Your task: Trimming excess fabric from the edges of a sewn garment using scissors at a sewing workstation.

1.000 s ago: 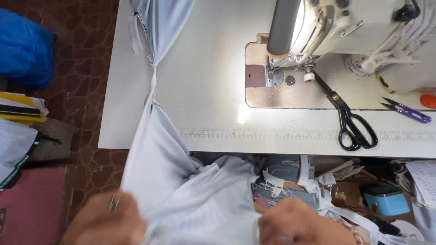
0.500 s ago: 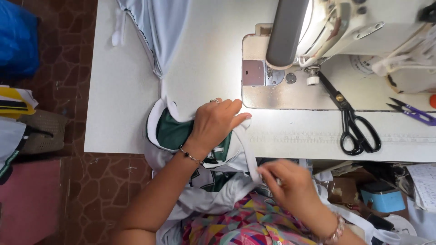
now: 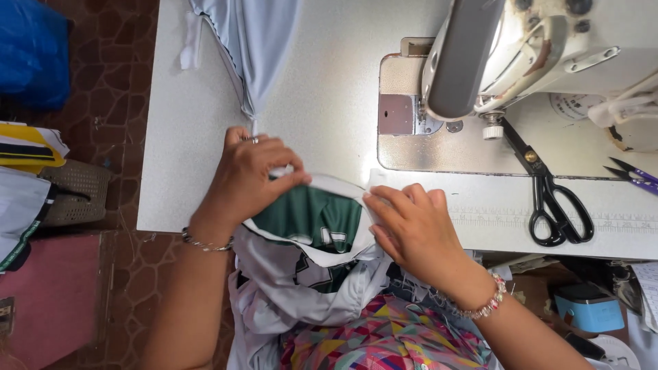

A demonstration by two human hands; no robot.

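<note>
- Left hand (image 3: 250, 177) sat at frame centre-left, fingers pinched on the white edge of the garment (image 3: 312, 236); ring on one finger, bracelet at the wrist.
- Right hand (image 3: 410, 229) sat just right of centre, fingertips pressed down on the same white edge, thumb side tucked under; looked like a light pinch on the fabric, beaded bracelet at the wrist.
- Garment was green with white trim, at the near edge of the table (image 3: 329, 82), part on the tabletop, the rest hanging into the lap at bottom centre.
- Pale blue cloth (image 3: 253, 48) lay at upper centre-left, bunched to a narrow point just above the left hand; whether it joined the garment, could not tell.
- Sewing machine (image 3: 521, 48) filled the upper right; its metal plate (image 3: 439, 144) was above the right hand, well apart from the fabric.
- Black scissors (image 3: 548, 192) lay shut on the table at right, blades toward the needle area, handles toward the near edge.
- Purple snips (image 3: 634, 175) were at the far right edge, partly cut off.
- Blue bag (image 3: 31, 55) was on the floor at upper left; basket (image 3: 79, 192) at mid-left.
</note>
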